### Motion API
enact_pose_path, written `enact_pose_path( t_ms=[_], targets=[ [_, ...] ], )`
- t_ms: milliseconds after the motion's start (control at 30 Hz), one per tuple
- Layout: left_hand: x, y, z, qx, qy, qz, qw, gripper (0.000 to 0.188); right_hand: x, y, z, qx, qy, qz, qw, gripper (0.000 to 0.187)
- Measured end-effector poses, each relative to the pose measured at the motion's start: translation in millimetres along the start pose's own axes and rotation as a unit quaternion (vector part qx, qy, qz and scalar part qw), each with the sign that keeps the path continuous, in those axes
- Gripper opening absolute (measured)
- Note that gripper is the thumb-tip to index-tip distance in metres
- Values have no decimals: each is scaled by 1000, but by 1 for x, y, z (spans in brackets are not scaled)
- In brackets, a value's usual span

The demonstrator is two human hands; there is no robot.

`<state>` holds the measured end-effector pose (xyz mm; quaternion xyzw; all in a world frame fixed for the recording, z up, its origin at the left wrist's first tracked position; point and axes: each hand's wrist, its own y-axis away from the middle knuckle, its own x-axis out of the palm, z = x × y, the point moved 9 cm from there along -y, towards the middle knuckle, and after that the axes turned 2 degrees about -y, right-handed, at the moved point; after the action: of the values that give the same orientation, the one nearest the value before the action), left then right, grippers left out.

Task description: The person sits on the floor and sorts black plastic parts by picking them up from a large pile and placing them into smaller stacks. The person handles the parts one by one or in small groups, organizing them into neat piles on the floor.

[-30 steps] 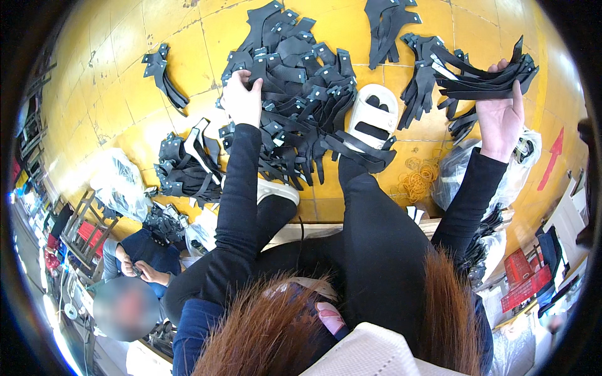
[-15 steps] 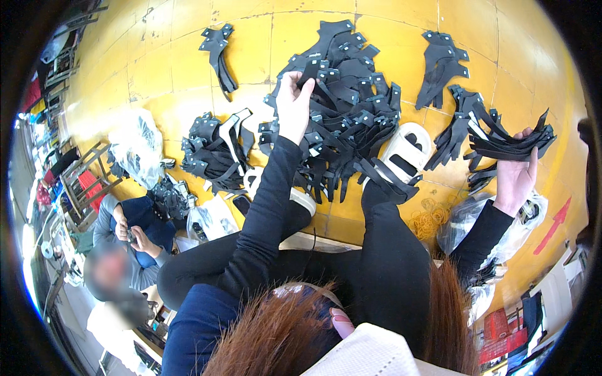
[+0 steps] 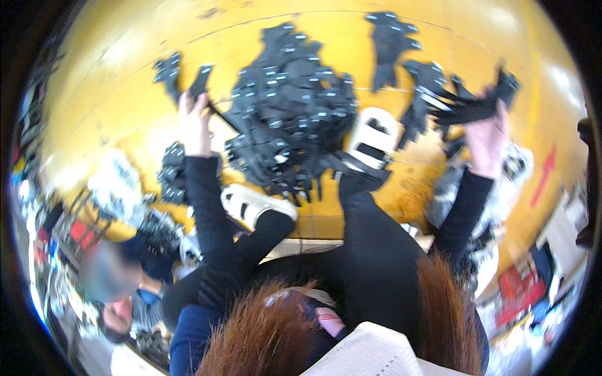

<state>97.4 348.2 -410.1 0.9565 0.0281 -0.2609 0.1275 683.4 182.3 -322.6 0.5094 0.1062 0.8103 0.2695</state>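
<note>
My left hand [image 3: 195, 125] is closed on a black strap [image 3: 200, 79] with a small pale label at its end. It is left of the big pile of black straps [image 3: 285, 106] on the floor, close to a small bunch of straps [image 3: 168, 74]. Over at the right, my right hand [image 3: 488, 135] grips a bundle of black straps [image 3: 467, 109], fanned out leftward. Below that bundle's left end lies another heap of straps [image 3: 419, 103]. Motion blurs the picture, so the fingertips are not sharp.
White slippers [image 3: 251, 205] are on my feet. A separate strap stack [image 3: 390, 50] lies at the far right. Yellow rubber bands [image 3: 414, 199] and a clear plastic bag [image 3: 517, 166] are near my right arm. Another person [image 3: 147, 307] sits at the lower left beside a second plastic bag [image 3: 118, 185].
My left hand has moved left from the big pile to beside the small bunch, carrying a strap. The right hand still holds its bundle. The whole view has shifted.
</note>
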Motion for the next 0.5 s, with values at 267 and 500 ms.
enact_pose_path(
  t_ms=[267,500],
  targets=[
    [63,34,-27,-137,253,25,957,44,36,4,-20,-78,275,-65,956,23],
    [103,59,-37,-158,254,80,951,52,14,5,-35,-60,327,-120,936,25]
  ],
)
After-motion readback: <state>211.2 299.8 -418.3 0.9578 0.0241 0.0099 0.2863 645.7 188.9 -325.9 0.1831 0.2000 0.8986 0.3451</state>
